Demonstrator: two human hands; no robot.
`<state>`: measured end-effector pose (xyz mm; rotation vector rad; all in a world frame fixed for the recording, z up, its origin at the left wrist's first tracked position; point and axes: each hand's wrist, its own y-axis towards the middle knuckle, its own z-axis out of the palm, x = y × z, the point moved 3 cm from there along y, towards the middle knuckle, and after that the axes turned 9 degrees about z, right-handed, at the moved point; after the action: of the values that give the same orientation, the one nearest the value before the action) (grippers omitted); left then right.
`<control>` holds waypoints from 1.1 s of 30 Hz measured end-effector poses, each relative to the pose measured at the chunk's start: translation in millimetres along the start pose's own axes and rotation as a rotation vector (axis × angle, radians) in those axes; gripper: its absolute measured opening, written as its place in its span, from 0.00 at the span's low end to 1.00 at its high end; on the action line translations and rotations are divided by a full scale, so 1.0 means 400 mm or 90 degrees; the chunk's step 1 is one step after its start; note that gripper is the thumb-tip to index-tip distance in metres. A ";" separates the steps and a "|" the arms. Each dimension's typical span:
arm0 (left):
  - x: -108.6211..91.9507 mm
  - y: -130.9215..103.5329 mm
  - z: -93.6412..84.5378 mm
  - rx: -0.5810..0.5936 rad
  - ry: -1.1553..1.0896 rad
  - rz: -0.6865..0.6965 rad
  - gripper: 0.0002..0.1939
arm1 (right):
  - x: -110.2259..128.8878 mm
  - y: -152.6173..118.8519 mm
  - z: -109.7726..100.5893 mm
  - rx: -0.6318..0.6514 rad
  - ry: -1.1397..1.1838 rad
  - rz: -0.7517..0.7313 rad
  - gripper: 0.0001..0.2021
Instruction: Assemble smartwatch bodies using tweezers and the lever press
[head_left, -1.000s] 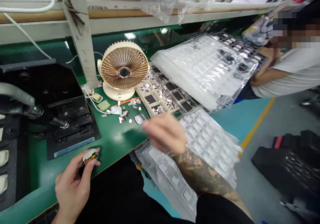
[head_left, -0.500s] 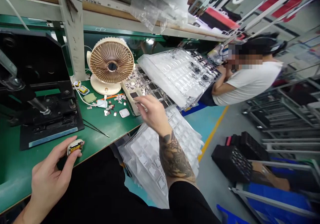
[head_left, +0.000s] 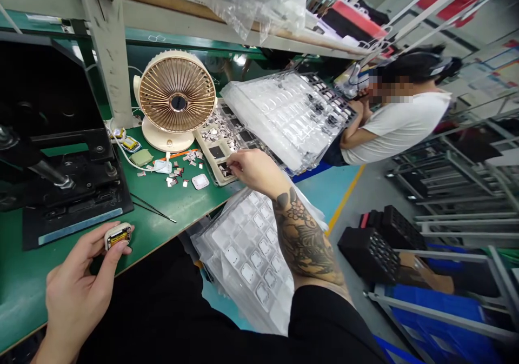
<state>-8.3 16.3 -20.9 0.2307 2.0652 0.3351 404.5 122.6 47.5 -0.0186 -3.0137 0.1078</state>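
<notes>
My left hand [head_left: 83, 280] pinches a small device in a rounded white case [head_left: 118, 238], its open side showing a yellow battery. It is held over the front edge of the green bench [head_left: 158, 193]. At the near end of a beige compartment tray [head_left: 207, 156], my right hand [head_left: 256, 168] reaches down with thumb and fingertips pressed together; whatever lies between them is too small or hidden. Many small pale pieces [head_left: 217, 123] fill part of that tray. To its left lie loose small pieces [head_left: 174, 179], a white rounded plate [head_left: 200, 181] and dark tweezers [head_left: 153, 209].
A black press fixture [head_left: 60, 191] stands at the left, with a beige fan [head_left: 178, 103] behind the loose pieces. Clear plastic trays [head_left: 275, 115] overhang the bench; more plastic trays [head_left: 247, 256] are stacked below its edge. A co-worker [head_left: 393, 128] sits at the right.
My right hand has moved right and closer to the tray, its fingers now together at the near compartment. My left hand still holds the device. The view has shifted slightly.
</notes>
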 end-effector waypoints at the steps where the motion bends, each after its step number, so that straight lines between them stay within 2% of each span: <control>1: 0.006 -0.002 0.000 0.015 -0.026 -0.003 0.20 | -0.002 -0.002 -0.001 -0.013 0.030 0.000 0.11; 4: 0.016 -0.003 0.000 0.041 -0.054 -0.009 0.18 | -0.011 -0.015 0.008 -0.107 0.166 0.037 0.11; 7: 0.015 -0.001 -0.001 0.043 -0.049 -0.007 0.17 | -0.024 -0.031 0.040 -0.214 0.296 0.109 0.09; 9: 0.012 0.000 0.000 0.041 -0.060 -0.008 0.17 | -0.032 -0.037 0.061 -0.254 0.349 0.118 0.08; 14: -0.005 0.005 0.003 0.038 -0.142 -0.091 0.16 | -0.029 -0.053 0.057 -0.389 0.327 0.052 0.13; 17: -0.024 0.025 0.007 0.015 -0.256 -0.146 0.14 | 0.029 -0.068 0.044 -0.427 0.351 -0.011 0.15; 20: -0.031 0.053 0.012 -0.011 -0.381 -0.148 0.13 | 0.149 -0.070 0.052 -0.404 0.449 -0.113 0.13; 23: -0.021 0.066 0.012 -0.031 -0.437 -0.145 0.13 | 0.308 -0.069 0.077 -0.321 0.579 -0.260 0.09; 26: -0.015 0.057 0.011 -0.045 -0.444 -0.140 0.11 | 0.446 -0.076 0.104 -0.245 0.676 -0.388 0.14; 29: -0.017 0.044 0.009 -0.063 -0.421 -0.121 0.10 | 0.510 -0.078 0.131 -0.182 0.744 -0.398 0.15; 33: -0.026 0.041 0.005 -0.012 -0.273 -0.040 0.06 | 0.510 -0.076 0.146 -0.163 0.769 -0.352 0.08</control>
<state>-1.1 29.0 -7.9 0.2047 1.6419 0.2415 194.5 91.7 17.6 0.5138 -1.7247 -0.2540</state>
